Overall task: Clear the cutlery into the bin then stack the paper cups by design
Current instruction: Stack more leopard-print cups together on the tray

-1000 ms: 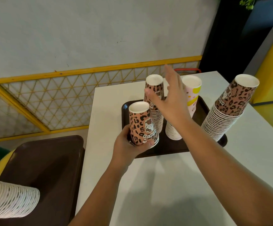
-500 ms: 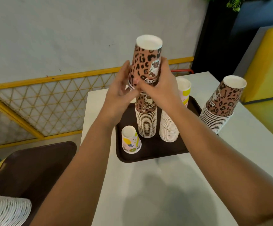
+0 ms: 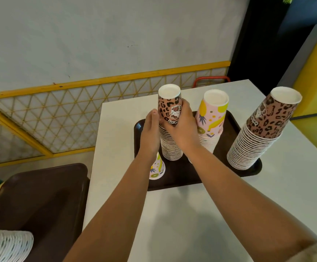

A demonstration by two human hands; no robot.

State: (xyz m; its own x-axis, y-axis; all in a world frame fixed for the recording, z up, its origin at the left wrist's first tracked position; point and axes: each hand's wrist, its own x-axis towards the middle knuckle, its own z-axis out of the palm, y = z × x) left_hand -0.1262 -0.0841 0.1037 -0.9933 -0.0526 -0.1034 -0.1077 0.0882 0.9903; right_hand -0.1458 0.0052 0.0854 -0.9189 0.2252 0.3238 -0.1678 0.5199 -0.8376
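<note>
On the dark brown tray (image 3: 176,182) stands a tall stack of upside-down leopard-print cups (image 3: 170,146). My right hand (image 3: 182,127) grips the top leopard cup (image 3: 168,106) of that stack. My left hand (image 3: 151,131) lies flat against the stack's left side with straight fingers. A pink fruit-print stack (image 3: 211,118) stands to the right on the tray. A single fruit-print cup (image 3: 157,170) sits upside down at the tray's front left, partly hidden by my left forearm. A leaning leopard stack (image 3: 258,133) stands at the tray's right end.
The tray lies on a white table (image 3: 191,224). A second brown tray (image 3: 36,201) sits lower on the left, with a sideways stack of white cup rims (image 3: 4,244) at its near corner. A yellow lattice railing (image 3: 59,114) runs behind.
The leopard cup I held raised above the stack has come down onto the stack's top. My left hand has let go and now rests along the stack's side.
</note>
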